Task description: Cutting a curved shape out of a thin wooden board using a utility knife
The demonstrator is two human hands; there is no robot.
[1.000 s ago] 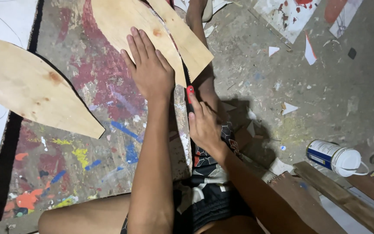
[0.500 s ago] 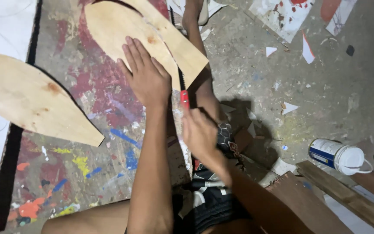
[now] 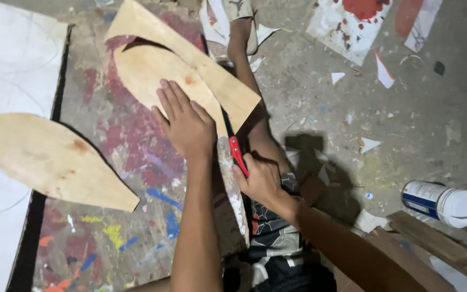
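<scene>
My left hand (image 3: pixel 186 122) lies flat, fingers spread, on a leaf-shaped plywood piece (image 3: pixel 152 73) that rests on a paint-splattered board (image 3: pixel 125 216). My right hand (image 3: pixel 260 179) grips a red-handled saw (image 3: pixel 237 154) whose dark blade runs up along the edge of the plywood, between the leaf shape and the outer plywood offcut (image 3: pixel 220 86). My leg (image 3: pixel 249 81) stretches out under the offcut.
A second leaf-shaped plywood cutout (image 3: pixel 49 159) lies at the left, partly over a white sheet (image 3: pixel 1 65). A white and blue can (image 3: pixel 441 203) lies on its side at the right beside wooden planks (image 3: pixel 439 243). Paper scraps litter the concrete floor (image 3: pixel 385 124).
The view has shifted so the plywood sits lower in frame. My right hand with the red-handled saw has moved down along the cut line. My left hand stays pressed on the plywood.
</scene>
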